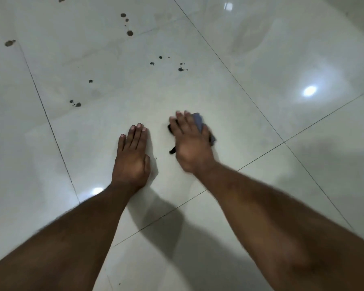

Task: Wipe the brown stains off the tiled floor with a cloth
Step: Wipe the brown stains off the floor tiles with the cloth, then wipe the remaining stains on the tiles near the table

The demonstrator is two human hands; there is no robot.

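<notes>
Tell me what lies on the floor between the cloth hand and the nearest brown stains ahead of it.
Head view: only bare glossy tile. The right hand presses the cloth flat; the stretch up to the nearest splatter holds nothing else.

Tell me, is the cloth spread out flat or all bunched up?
Bunched up. The cloth sits crumpled under the right hand, with only small grey and dark bits poking out around the fingers.

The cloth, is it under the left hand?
No, the cloth lies under the right hand, while the left hand rests flat on the bare floor.
</notes>
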